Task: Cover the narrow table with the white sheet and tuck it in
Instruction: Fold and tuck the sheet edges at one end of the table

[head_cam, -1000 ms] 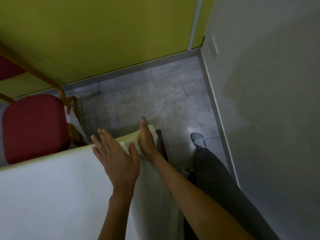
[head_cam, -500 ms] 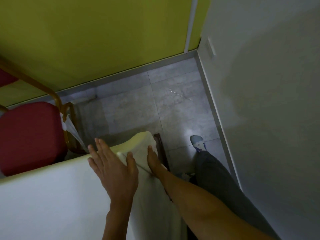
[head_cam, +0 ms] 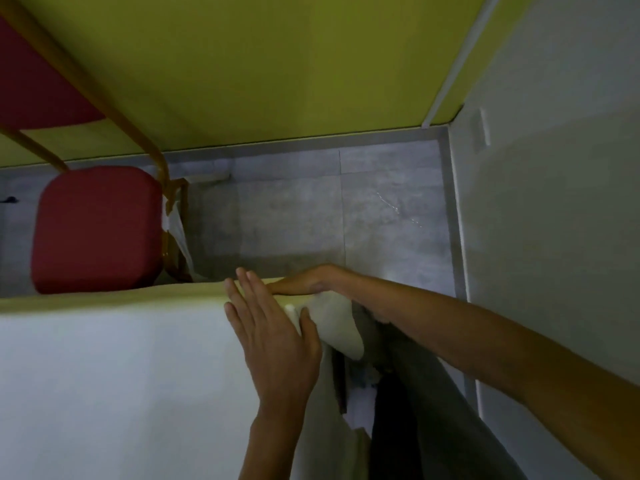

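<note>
Presently, the corner tuck is best done as follows: keep the left hand (head_cam: 273, 337) pressed flat, fingers together and extended, on the white sheet (head_cam: 114, 382) near the table corner to pin it. The right hand (head_cam: 304, 284) lies across the far edge; whether its fingers grip cloth cannot be told. Draw the loose flap taut before folding it under. Sheet condition: smooth and flat over the tabletop, bunched at the corner, with one flap hanging down the near side.
</note>
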### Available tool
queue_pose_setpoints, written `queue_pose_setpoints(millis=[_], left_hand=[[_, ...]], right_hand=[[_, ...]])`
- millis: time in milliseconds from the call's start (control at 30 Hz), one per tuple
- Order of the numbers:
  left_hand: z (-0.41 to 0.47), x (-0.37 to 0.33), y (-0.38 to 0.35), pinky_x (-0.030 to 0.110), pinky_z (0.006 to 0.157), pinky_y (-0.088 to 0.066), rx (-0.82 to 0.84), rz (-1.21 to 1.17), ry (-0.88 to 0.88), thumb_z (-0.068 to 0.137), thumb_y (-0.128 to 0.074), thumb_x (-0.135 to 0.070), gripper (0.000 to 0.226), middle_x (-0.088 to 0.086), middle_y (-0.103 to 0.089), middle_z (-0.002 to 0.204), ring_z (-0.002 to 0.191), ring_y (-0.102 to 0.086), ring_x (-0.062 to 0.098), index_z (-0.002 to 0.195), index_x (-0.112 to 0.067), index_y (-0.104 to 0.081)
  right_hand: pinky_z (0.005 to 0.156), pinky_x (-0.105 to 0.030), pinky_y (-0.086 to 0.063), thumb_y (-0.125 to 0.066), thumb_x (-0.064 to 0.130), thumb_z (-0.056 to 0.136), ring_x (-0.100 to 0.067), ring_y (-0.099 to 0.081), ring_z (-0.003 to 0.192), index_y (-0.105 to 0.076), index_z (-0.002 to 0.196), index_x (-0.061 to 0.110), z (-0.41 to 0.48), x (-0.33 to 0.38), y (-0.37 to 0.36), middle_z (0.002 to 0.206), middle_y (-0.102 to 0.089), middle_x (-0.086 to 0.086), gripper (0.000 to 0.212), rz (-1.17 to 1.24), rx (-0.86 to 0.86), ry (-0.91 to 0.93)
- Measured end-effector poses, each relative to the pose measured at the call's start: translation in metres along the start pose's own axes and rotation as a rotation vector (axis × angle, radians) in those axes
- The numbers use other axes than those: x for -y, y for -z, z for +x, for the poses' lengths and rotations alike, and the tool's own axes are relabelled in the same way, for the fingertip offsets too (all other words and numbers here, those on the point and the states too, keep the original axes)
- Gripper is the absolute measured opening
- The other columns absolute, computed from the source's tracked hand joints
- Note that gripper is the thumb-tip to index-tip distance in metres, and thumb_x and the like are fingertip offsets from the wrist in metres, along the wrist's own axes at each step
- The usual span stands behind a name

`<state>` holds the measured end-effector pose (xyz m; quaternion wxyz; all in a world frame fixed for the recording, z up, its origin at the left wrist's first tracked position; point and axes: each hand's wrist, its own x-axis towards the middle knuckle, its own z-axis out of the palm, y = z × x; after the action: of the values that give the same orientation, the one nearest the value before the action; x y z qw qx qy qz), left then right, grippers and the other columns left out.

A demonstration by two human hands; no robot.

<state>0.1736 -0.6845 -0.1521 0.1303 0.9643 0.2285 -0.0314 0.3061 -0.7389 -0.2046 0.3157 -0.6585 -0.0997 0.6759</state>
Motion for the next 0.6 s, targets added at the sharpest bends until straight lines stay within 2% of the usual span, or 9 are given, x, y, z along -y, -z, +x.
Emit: queue_pose_setpoints(millis=[67,133,167,300,400,500,600], left_hand=[[0.0,-0.001,0.0,0.049,0.121,-0.009,0.014,-0.009,0.012,0.086,-0.052,-0.036,0.087,0.015,-0.008,0.163,0.151,0.002,0.028,0.153,-0.002,-0.009],[-0.001,-0.001,0.001,0.048,0.122,-0.009,0.028,0.001,0.017,0.085,-0.053,-0.036,0.088,0.015,-0.009,0.163,0.151,0.002,0.028,0.153,-0.001,-0.009],[-0.001,-0.001,0.001,0.047,0.121,-0.008,0.032,0.008,0.012,0.085,-0.052,-0.036,0.089,0.015,-0.009,0.163,0.151,0.001,0.028,0.154,-0.001,-0.009],[0.001,0.001,-0.001,0.048,0.121,-0.009,0.056,-0.001,0.002,0.086,-0.052,-0.037,0.089,0.015,-0.008,0.163,0.151,0.001,0.029,0.154,-0.003,-0.007],[0.003,-0.004,0.009,0.053,0.121,-0.011,0.065,-0.048,0.089,0.091,-0.048,-0.048,0.084,0.014,-0.008,0.163,0.151,0.001,0.03,0.154,-0.002,-0.014],[0.003,-0.014,0.026,0.055,0.12,-0.002,0.098,-0.05,0.235,0.093,-0.031,-0.067,0.089,0.013,-0.002,0.163,0.15,0.006,0.031,0.155,-0.005,-0.013],[-0.008,-0.006,0.033,0.055,0.12,-0.003,0.076,-0.168,0.394,0.094,-0.014,-0.07,0.087,0.007,0.013,0.163,0.149,0.015,0.027,0.156,-0.011,0.0]], right_hand=[[0.122,-0.046,-0.019,-0.037,0.074,0.093,-0.024,-0.025,0.148,-0.025,0.157,0.022,0.037,-0.011,0.001,0.163,-0.024,-0.004,0.083,-0.041,0.064,-0.004],[0.123,-0.047,-0.018,-0.033,0.086,0.082,-0.021,-0.024,0.148,-0.024,0.158,0.03,0.08,-0.03,0.004,0.163,-0.023,0.001,0.094,-0.064,0.158,0.004],[0.122,-0.045,-0.019,-0.033,0.086,0.082,-0.023,-0.026,0.148,-0.026,0.157,0.03,0.093,-0.035,0.006,0.163,-0.025,0.0,0.094,-0.087,0.164,-0.014],[0.116,-0.042,-0.028,-0.033,0.068,0.098,-0.03,-0.037,0.143,-0.041,0.151,0.018,0.104,-0.033,0.006,0.159,-0.036,-0.01,0.073,-0.189,-0.04,-0.084],[0.118,-0.041,-0.028,-0.032,0.062,0.101,-0.031,-0.037,0.144,-0.042,0.151,0.018,0.07,-0.007,0.001,0.158,-0.037,-0.01,0.067,-0.109,-0.152,-0.01],[0.12,-0.045,-0.028,-0.033,0.074,0.094,-0.025,-0.041,0.142,-0.044,0.15,0.025,0.028,0.019,-0.007,0.158,-0.04,-0.005,0.075,0.013,-0.147,0.013],[0.114,-0.048,-0.037,-0.034,0.087,0.079,-0.023,-0.051,0.133,-0.053,0.142,0.029,-0.002,0.032,-0.018,0.147,-0.052,-0.001,0.088,0.004,-0.164,0.042]])
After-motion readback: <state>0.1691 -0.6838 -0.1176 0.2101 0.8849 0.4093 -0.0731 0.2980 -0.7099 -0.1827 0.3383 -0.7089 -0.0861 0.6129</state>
